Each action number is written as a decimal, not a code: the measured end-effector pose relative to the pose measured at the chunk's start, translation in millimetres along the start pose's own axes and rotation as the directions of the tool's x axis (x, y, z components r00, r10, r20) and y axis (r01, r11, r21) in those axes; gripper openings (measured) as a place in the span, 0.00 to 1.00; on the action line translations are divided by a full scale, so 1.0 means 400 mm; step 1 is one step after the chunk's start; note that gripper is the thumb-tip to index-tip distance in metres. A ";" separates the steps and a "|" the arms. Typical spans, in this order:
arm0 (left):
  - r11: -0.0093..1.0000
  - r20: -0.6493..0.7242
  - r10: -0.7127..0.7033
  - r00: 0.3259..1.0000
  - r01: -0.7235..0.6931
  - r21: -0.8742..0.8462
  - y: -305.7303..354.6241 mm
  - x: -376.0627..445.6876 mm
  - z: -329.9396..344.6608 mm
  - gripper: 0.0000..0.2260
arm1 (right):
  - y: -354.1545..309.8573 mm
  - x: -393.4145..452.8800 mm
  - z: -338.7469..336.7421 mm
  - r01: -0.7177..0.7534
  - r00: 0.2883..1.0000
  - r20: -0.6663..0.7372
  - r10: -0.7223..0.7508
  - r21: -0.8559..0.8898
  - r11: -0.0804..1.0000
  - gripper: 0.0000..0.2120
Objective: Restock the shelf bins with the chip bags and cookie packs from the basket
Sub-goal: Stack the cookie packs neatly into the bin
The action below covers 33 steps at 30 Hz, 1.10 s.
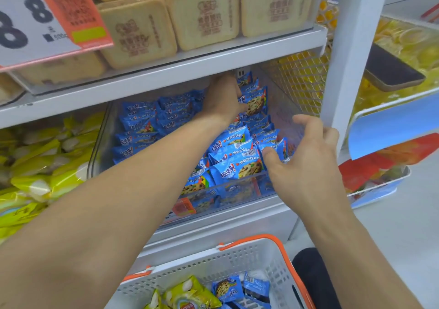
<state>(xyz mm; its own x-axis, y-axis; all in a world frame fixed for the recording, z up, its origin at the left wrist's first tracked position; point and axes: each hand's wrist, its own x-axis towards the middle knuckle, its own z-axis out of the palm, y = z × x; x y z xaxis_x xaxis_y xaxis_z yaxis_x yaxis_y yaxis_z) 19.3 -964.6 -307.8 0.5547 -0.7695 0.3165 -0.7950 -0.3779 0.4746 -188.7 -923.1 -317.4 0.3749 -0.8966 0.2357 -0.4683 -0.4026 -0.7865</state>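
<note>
Cookie packs (234, 159) handled in the clear bin (240, 188).
One pack is pinched by the right hand (306, 156); at 11 o'clock, the pile is pressed by the left hand (222, 97), grip unclear.

Tan square cakes (204, 14) fill the upper shelf behind a white-and-orange price sign (47, 16), while a dark phone (392, 68) lies on yellow sweets (408, 40) at right above a blue card (394, 128).
</note>
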 end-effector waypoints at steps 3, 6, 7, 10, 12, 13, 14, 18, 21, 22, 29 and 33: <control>1.000 0.026 0.005 1.000 -0.006 0.019 0.005 0.000 0.000 0.14 | 0.001 -0.001 0.001 -0.002 1.000 0.005 0.002 0.004 1.000 0.29; 1.000 0.038 -0.007 0.999 0.007 0.009 0.001 0.000 -0.006 0.14 | 0.001 -0.002 -0.003 -0.010 1.000 0.009 0.010 0.015 1.000 0.29; 1.000 0.035 -0.008 0.999 0.008 0.001 -0.002 -0.003 -0.010 0.14 | 0.002 -0.004 -0.003 -0.011 1.000 0.008 0.011 0.022 1.000 0.29; 0.999 0.024 -0.024 0.999 0.025 -0.035 -0.008 -0.022 -0.037 0.14 | 0.002 -0.012 0.000 0.002 1.000 0.003 -0.002 0.038 0.999 0.29; 0.999 0.037 -0.039 0.999 0.039 -0.019 -0.003 -0.048 -0.069 0.12 | 0.004 -0.015 0.003 0.009 1.000 0.000 -0.009 0.038 0.999 0.29; 0.999 0.031 -0.040 0.999 0.040 -0.008 0.002 -0.070 -0.087 0.11 | 0.006 -0.015 0.004 0.011 1.000 -0.003 -0.011 0.037 0.999 0.29; 0.999 0.013 -0.033 0.999 0.033 -0.002 0.007 -0.099 -0.104 0.10 | 0.008 -0.015 0.007 0.010 1.000 -0.004 -0.009 0.038 0.999 0.29; 0.989 -0.158 0.057 0.986 -0.077 -0.123 0.012 -0.303 -0.159 0.04 | 0.006 -0.037 0.018 0.045 0.993 -0.110 -0.046 -0.011 0.999 0.29; 0.964 -0.229 -0.019 0.973 -0.043 -0.263 -0.012 -0.504 -0.172 0.04 | -0.012 -0.069 0.017 0.150 0.949 -0.270 -0.163 -0.067 0.986 0.24; 0.960 -0.229 -0.039 0.973 -0.026 -0.277 -0.024 -0.568 -0.172 0.04 | -0.017 -0.080 0.018 0.206 0.930 -0.303 -0.210 -0.045 0.977 0.21; 0.966 0.029 -0.233 0.972 0.235 -0.109 -0.241 -0.915 -0.145 0.06 | -0.019 -0.277 0.140 0.455 0.889 -0.037 -0.457 0.179 0.872 0.11; 0.888 0.305 -0.459 0.834 0.437 0.142 -0.412 -1.068 -0.096 0.05 | 0.063 -0.438 0.293 0.392 0.785 0.449 -0.427 0.173 0.903 0.11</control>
<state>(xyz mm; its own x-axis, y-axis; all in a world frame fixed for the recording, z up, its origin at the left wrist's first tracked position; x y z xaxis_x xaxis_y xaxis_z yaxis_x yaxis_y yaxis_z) -77.2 -553.7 -489.7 0.7529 -0.6254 -0.2049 -0.4982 -0.7450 0.4435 -172.3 -754.5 -445.5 0.8537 -0.4488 0.2641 -0.1373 -0.6832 -0.7172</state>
